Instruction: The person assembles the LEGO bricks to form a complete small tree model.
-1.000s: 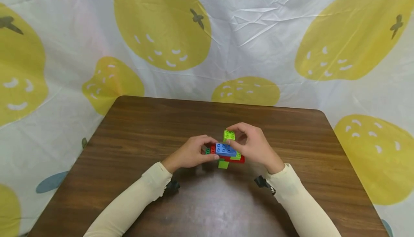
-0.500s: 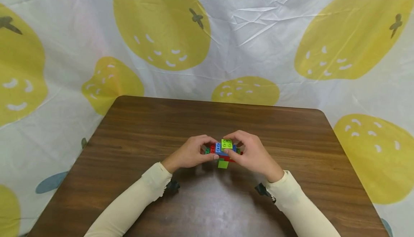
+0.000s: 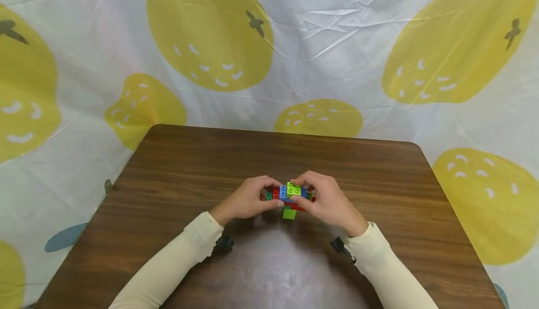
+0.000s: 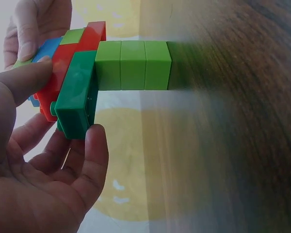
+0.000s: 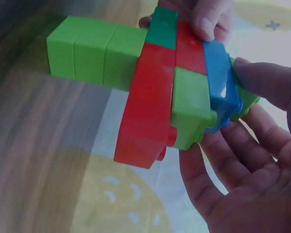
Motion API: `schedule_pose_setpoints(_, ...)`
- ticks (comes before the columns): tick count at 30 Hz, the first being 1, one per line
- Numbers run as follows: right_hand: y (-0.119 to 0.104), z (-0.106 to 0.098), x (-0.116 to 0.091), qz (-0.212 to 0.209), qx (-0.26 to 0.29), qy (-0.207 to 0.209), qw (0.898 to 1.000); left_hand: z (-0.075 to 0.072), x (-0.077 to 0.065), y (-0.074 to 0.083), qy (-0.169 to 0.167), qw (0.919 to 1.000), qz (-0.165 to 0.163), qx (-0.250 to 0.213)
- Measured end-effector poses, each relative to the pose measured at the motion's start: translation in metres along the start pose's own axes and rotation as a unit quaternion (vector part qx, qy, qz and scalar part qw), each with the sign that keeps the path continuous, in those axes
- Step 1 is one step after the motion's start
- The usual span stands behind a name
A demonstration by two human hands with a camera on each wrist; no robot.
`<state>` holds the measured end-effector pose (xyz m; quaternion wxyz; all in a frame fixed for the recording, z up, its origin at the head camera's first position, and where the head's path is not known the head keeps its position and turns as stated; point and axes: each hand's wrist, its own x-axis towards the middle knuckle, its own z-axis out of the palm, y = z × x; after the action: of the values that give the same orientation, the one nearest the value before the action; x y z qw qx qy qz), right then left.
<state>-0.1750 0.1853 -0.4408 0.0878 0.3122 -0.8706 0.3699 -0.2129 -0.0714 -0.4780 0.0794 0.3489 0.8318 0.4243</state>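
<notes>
A stack of toy building bricks stands on the table at the middle of the head view. Its base is a column of light green bricks (image 4: pixel 133 65). Above that lie a dark green brick (image 4: pixel 76 82) and red bricks (image 5: pixel 148 104), with a small light green brick (image 5: pixel 191 102) beside one. A blue brick (image 3: pixel 283 191) sits higher up. My left hand (image 3: pixel 248 199) grips the stack at its left end, thumb in front and fingers behind. My right hand (image 3: pixel 330 201) pinches a square light green brick (image 3: pixel 294 189) on top of the blue one.
The brown wooden table (image 3: pixel 202 159) has rounded far corners. Behind it hangs a white curtain (image 3: pixel 236 112) with yellow fruit prints. A dark wrist mount (image 3: pixel 225 242) sits under the left cuff, another dark mount (image 3: pixel 338 245) under the right.
My right hand has brought the square light green brick down and slightly left, from above and behind the blue brick onto its top. The left hand has kept its grip in place.
</notes>
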Motion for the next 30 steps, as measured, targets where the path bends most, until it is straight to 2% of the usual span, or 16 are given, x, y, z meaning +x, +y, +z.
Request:
schedule_pose_setpoints(10, -0.010, -0.002, 0.008, 0.014, -0.097, -0.035, 0.995, -0.002, -0.002, 0.000, 0.002, 0.9999, -0.010, 0.001)
schedule_pose_setpoints(14, -0.012, -0.003, 0.009, 0.025, -0.116, -0.044, 0.992, -0.002, -0.003, 0.000, 0.002, 0.9999, -0.010, 0.001)
schedule_pose_setpoints(19, -0.011, -0.002, 0.005, 0.041, -0.100, -0.048, 0.993, -0.001, -0.002, 0.000, 0.001, 1.0000, -0.002, 0.003)
schedule_pose_setpoints(30, 0.009, 0.007, -0.009, -0.009, -0.056, -0.029, 0.998, 0.002, -0.007, 0.003, 0.005, 0.9998, -0.014, -0.014)
